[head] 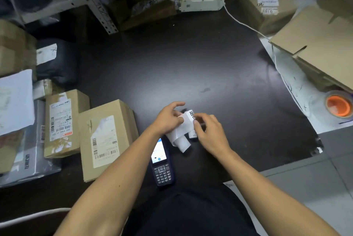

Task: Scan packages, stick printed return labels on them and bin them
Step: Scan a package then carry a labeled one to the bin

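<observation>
Both my hands work a curling strip of white printed labels point(181, 134) over the dark table point(191, 64). My left hand point(169, 119) holds the strip from the left, thumb on the paper. My right hand point(210, 130) pinches its upper printed end with thumb and forefinger. A small label printer seems to sit under the strip, mostly hidden. A dark handheld scanner point(161, 161) with a lit screen and keypad lies on the table just below my left wrist. Two labelled cardboard packages, one point(107, 138) near and one point(63, 121) further left, lie left of the scanner.
More parcels and plastic mailers point(28, 140) pile up at the far left. An open cardboard box point(324, 45) and a tape roll with an orange core point(339, 105) stand at the right. A white power strip point(201, 3) with a cable lies at the table's back edge.
</observation>
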